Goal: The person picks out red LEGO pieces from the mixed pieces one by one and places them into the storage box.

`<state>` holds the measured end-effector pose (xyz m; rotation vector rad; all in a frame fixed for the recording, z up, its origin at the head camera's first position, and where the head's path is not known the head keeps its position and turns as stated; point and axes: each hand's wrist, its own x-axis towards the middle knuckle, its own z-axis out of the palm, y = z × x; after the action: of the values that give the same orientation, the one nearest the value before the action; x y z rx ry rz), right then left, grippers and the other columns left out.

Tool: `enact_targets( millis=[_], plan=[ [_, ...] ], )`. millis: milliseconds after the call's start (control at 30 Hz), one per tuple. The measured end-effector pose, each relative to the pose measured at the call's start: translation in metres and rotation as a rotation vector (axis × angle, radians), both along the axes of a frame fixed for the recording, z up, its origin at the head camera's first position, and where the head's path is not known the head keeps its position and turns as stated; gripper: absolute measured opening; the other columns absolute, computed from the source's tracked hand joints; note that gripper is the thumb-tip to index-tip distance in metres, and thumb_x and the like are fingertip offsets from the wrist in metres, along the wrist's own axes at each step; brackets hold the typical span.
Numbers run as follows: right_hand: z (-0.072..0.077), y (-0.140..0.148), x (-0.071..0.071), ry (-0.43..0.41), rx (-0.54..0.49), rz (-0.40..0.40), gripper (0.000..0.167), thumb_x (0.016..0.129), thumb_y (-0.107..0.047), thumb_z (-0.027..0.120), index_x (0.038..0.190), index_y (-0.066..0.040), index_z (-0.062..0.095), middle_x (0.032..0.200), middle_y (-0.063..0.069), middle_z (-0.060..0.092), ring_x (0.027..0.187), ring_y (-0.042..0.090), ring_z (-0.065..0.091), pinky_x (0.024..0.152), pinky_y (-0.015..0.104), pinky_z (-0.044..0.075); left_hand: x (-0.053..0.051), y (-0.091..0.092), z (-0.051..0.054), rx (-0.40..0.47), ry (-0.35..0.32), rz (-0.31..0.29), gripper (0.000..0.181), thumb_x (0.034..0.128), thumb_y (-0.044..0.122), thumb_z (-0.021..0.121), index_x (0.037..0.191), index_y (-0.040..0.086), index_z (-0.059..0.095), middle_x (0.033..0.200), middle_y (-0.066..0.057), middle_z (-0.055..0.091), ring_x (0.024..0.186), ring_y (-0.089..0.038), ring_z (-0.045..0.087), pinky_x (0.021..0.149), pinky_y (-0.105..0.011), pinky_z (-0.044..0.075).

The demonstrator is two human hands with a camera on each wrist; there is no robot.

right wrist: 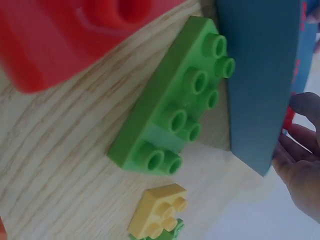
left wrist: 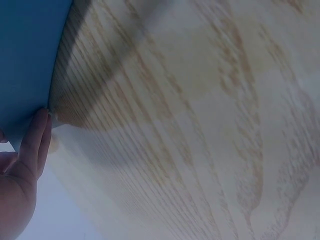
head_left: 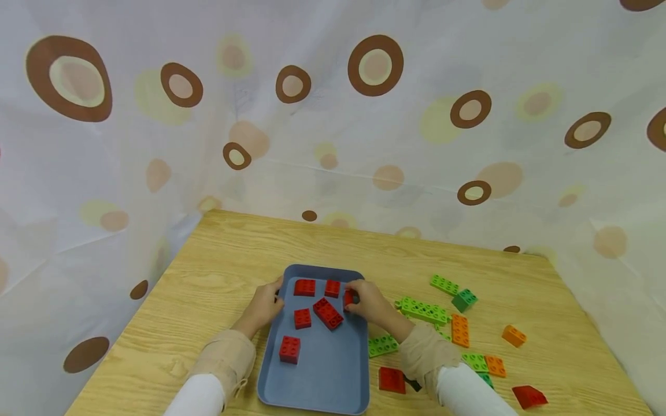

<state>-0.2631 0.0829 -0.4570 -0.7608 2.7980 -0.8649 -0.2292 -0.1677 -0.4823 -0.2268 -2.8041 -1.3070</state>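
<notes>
A blue-grey tray (head_left: 333, 381) lies on the wooden table, with several red building bricks inside. On its left side, my left hand (head_left: 264, 306) grips the rim, thumb over the inner side and fingers along the outer wall. My right hand (head_left: 370, 303) is at the far right part of the tray, where its fingers and thumb pinch a red brick (head_left: 348, 299) just inside the wall. That brick is partly hidden by the hand; a bit of red shows between the fingers in the right wrist view. A tilted red brick (head_left: 328, 313) lies nearby.
Right of the tray lie loose bricks: a light green long brick (head_left: 424, 310), an orange brick (head_left: 460, 330), a dark green brick (head_left: 464, 299) and a red brick (head_left: 392, 380). A green brick (right wrist: 170, 110) lies close outside the tray wall. A spotted cloth (head_left: 333, 115) hangs behind the table.
</notes>
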Motion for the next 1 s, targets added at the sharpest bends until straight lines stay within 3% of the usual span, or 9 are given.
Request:
enact_targets(
  millis=[133,300,500,667,733,800,867,933,1000],
  plan=[
    [0.012,0.016,0.004,0.08,-0.067,-0.018,0.037,0.075,-0.002,0.071,0.11,0.008,0.062,0.107,0.022,0.063,0.095,0.033,0.061,0.08,0.041,0.053,0.002,0.001,0.0,0.006,0.004,0.004,0.059,0.0729,-0.012,0.047,0.131,-0.017,0.04,0.125,-0.033,0.051,0.057,-0.013,0.048,0.048,-0.022,0.039],
    [0.035,0.061,0.013,0.165,-0.14,-0.086,0.037,0.079,-0.003,0.068,0.113,0.009,0.06,0.11,0.024,0.062,0.097,0.036,0.061,0.083,0.044,0.052,0.003,-0.001,0.001,-0.005,-0.022,0.014,0.059,0.0743,-0.01,0.048,0.132,-0.016,0.039,0.126,-0.033,0.051,0.059,-0.015,0.051,0.05,-0.024,0.042],
    [0.053,0.133,0.031,0.233,-0.088,-0.284,0.035,0.081,-0.006,0.067,0.114,0.007,0.06,0.111,0.026,0.061,0.098,0.039,0.06,0.081,0.048,0.051,0.004,-0.006,0.004,-0.04,-0.016,0.027,0.058,0.0743,-0.01,0.048,0.132,-0.017,0.039,0.125,-0.034,0.051,0.066,-0.019,0.055,0.055,-0.026,0.045],
    [0.057,0.195,0.052,0.31,-0.05,-0.458,0.033,0.081,-0.007,0.067,0.11,0.008,0.062,0.105,0.028,0.063,0.093,0.042,0.061,0.075,0.046,0.053,0.006,-0.006,0.006,-0.055,-0.007,0.025,0.058,0.0739,-0.01,0.049,0.13,-0.018,0.04,0.126,-0.034,0.05,0.073,-0.025,0.06,0.06,-0.032,0.05],
    [0.056,0.216,0.063,0.297,-0.026,-0.523,0.033,0.082,-0.011,0.067,0.11,0.007,0.062,0.103,0.029,0.063,0.091,0.042,0.062,0.072,0.044,0.053,0.006,-0.006,0.005,-0.053,-0.006,0.023,0.058,0.0738,-0.01,0.049,0.13,-0.018,0.04,0.127,-0.034,0.049,0.074,-0.026,0.061,0.061,-0.032,0.05],
    [0.052,0.233,0.074,0.268,0.007,-0.569,0.035,0.083,-0.016,0.067,0.109,0.007,0.063,0.102,0.028,0.064,0.086,0.034,0.065,0.068,0.039,0.054,0.005,-0.005,0.004,-0.05,-0.015,0.019,0.058,0.0744,-0.01,0.049,0.131,-0.018,0.039,0.129,-0.033,0.047,0.074,-0.025,0.06,0.06,-0.031,0.05],
    [0.048,0.247,0.085,0.233,0.022,-0.603,0.036,0.083,-0.018,0.067,0.109,0.007,0.063,0.101,0.028,0.065,0.077,0.013,0.066,0.064,0.032,0.054,0.005,-0.004,0.003,-0.046,-0.02,0.013,0.058,0.0746,-0.01,0.049,0.131,-0.018,0.039,0.131,-0.032,0.046,0.074,-0.025,0.06,0.06,-0.031,0.05],
    [0.043,0.259,0.097,0.189,0.025,-0.631,0.038,0.084,-0.02,0.066,0.11,0.007,0.062,0.101,0.028,0.065,0.07,-0.009,0.057,0.061,0.025,0.053,0.004,-0.002,0.002,-0.047,-0.02,0.003,0.058,0.0748,-0.01,0.049,0.131,-0.018,0.038,0.131,-0.032,0.045,0.075,-0.025,0.061,0.06,-0.03,0.05],
    [0.037,0.269,0.108,0.149,0.031,-0.654,0.039,0.085,-0.021,0.065,0.111,0.008,0.062,0.1,0.029,0.065,0.065,-0.019,0.047,0.059,0.022,0.052,0.003,0.001,0.002,-0.042,-0.025,-0.01,0.058,0.0755,-0.01,0.048,0.132,-0.018,0.037,0.132,-0.032,0.044,0.071,-0.025,0.06,0.058,-0.029,0.049]
  ],
)
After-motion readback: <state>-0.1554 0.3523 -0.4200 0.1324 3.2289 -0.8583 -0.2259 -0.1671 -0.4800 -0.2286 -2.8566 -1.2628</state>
